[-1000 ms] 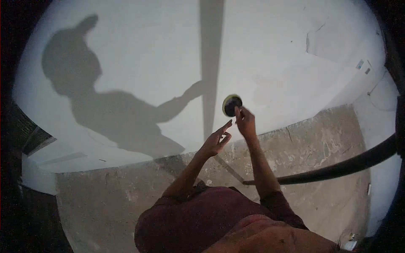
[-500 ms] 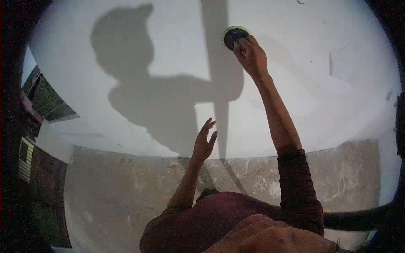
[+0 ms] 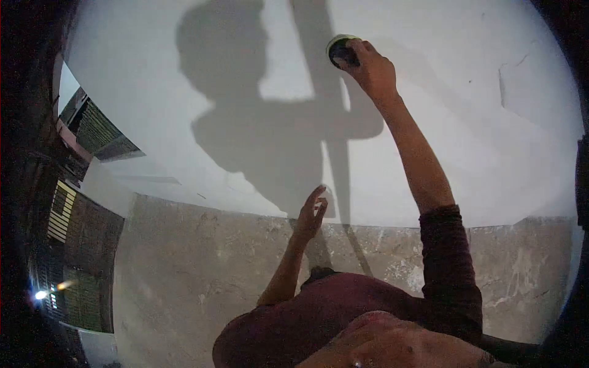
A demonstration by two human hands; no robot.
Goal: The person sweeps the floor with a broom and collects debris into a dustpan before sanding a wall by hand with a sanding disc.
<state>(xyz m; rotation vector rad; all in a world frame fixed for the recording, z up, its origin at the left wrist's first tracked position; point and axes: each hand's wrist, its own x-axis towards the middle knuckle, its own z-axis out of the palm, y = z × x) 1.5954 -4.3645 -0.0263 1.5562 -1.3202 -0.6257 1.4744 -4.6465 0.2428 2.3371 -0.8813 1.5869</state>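
The right hand (image 3: 373,70) presses a round sanding pad (image 3: 339,50) high on the white wall (image 3: 466,129) — left hand (image 3: 311,214) open, empty — overreaching could let the pad slip.

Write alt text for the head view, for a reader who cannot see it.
The right hand presses a round dark sanding pad against a white wall, arm stretched up. The left hand is raised with open fingers near the wall, holding nothing. The person's shadow falls on the wall above a bare concrete floor.
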